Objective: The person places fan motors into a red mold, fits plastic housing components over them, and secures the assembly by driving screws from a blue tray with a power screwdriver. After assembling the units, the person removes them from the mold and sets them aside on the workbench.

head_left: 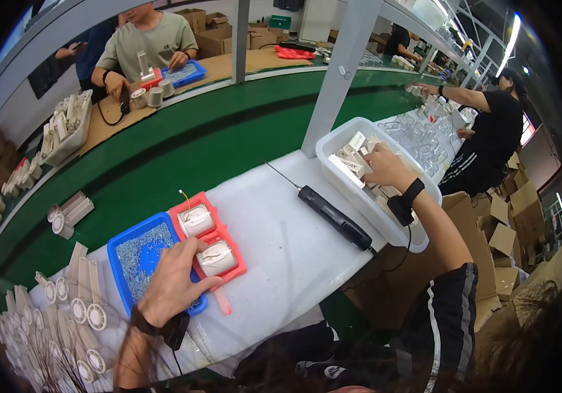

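Left hand at lower round part in red holder, right hand in white bin

Left hand (177,278), lower center-left of frame: thumb and fingers apart, curved about the left side of the lower white round part (218,259). Can't tell if it grips or only rests there. That part sits in the red holder (224,230), just right of the fingertips; the upper white round part (196,221) sits in the same holder, above the hand, thin wire sticking up. Blue tray (143,264) with small metal pieces lies left of the holder, partly under the hand.

Right hand (389,169), upper right of center: fingers bent down onto white pieces (351,162) inside the white bin (359,196); pinch or not, can't tell. Black power screwdriver (334,217) lies on the white desk (268,275), between holder and bin, nearer the bin. More white fan-shaped parts (91,308) crowd lower left.
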Motion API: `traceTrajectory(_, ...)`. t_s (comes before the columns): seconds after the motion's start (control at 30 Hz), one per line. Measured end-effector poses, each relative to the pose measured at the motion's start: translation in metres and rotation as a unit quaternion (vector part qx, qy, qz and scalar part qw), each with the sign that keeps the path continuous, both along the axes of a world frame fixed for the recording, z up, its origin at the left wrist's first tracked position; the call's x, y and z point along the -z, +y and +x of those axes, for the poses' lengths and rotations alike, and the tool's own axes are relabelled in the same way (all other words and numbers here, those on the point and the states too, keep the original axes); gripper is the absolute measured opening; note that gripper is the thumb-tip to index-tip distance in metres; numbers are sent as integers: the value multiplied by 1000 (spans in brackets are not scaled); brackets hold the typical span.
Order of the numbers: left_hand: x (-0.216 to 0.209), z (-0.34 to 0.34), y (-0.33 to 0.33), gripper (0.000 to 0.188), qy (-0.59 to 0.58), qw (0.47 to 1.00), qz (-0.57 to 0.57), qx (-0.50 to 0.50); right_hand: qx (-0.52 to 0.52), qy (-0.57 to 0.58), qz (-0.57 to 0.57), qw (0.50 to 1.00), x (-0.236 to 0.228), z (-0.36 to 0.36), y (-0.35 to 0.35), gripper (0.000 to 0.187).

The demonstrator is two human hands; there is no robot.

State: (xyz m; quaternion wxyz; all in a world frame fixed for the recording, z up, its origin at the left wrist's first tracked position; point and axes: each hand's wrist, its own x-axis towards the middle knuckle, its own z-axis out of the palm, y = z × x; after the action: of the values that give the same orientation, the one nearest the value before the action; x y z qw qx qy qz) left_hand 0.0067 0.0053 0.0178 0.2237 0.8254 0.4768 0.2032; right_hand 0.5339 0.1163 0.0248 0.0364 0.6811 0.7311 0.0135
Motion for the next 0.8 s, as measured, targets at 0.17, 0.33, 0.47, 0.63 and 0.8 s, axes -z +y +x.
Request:
traceTrajectory(0.17, -3, 1, 2, 58, -12, 999, -21, 28, 52, 3, 47, 998, 5, -11, -3, 41)
traceTrajectory(0.33, -3, 1, 1, 57, -6, 1000, -10, 29, 139, -7, -55, 989, -18, -30, -6, 42)
traceTrajectory(0.47, -4, 3, 0, 56, -5, 1000, -3, 31, 127, -71, -16, 989, -20, -28, -11, 44)
traceTrajectory(0.63, -4, 1, -1, 55, -11, 999, -1, 34, 106, -24, 54, 993, -31, -12, -24, 48)
traceTrajectory(0.8, -5, -1, -1, 59, -20, 999, -26, 24, 7, 24, 218, 976, -77, -52, -47, 45)
